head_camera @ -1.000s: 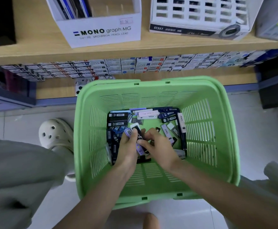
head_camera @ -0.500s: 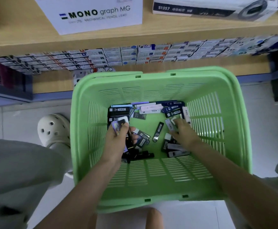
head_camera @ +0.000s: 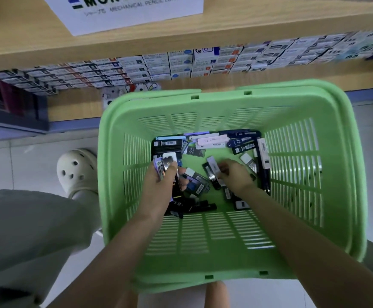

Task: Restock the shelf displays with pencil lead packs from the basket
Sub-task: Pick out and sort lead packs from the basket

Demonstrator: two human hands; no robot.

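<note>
Both arms reach down into the green basket on the floor, and what matters here is the small gap between the two hands. The left hand is wrapped round a bundle of packs, held upright near the basket's left wall with the ends poking out above the thumb. The right hand sits just to the right of it, over the middle of the basket floor. Its fingers are curled in and seem to pinch a slim pack by one end. That pack's long axis runs away from the person, leaning a little to the left, so its free end points towards the far wall and not at the bundle.

The bundle lies to the left of the pinched pack, near but not touching. To join it, I'd judge, the pack must travel left and turn to lie along the others.

The loose packs lie scattered flat on the basket floor, most along the far edge and under the right wrist, so the right hand is the nearer one to them. The shelf and its white display box are above and beyond the far rim.
</note>
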